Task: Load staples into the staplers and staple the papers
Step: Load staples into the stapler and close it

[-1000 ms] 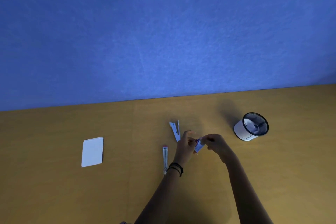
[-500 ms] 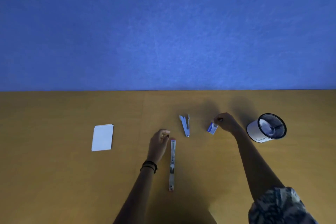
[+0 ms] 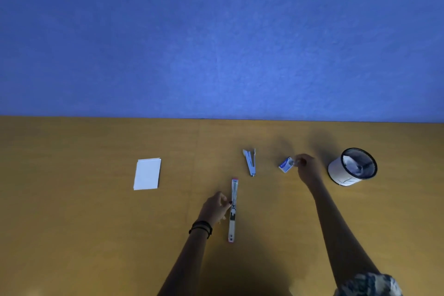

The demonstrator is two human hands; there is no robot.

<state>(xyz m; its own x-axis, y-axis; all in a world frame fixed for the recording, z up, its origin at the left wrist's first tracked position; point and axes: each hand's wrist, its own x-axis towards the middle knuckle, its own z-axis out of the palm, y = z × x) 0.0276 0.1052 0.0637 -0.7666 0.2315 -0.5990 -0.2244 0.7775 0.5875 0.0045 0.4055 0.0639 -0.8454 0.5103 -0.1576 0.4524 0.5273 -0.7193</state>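
Note:
A pink stapler (image 3: 233,209) lies flat and fully folded open on the wooden table. My left hand (image 3: 216,208) rests against its hinge, fingers curled on it. A second, light stapler (image 3: 250,162) lies half open farther back. A small blue staple box (image 3: 286,164) sits to its right. My right hand (image 3: 306,167) is at the box's open end, fingertips pinched there; whether they hold staples I cannot tell. A small stack of white papers (image 3: 147,174) lies at the left.
A white cup with a black rim (image 3: 352,167) stands tilted at the right, close to my right wrist. A blue wall rises behind the table's far edge (image 3: 216,118).
My hands have separated. The right hand carried the staple box back to the table on the right. The left hand came down to the open pink stapler's hinge.

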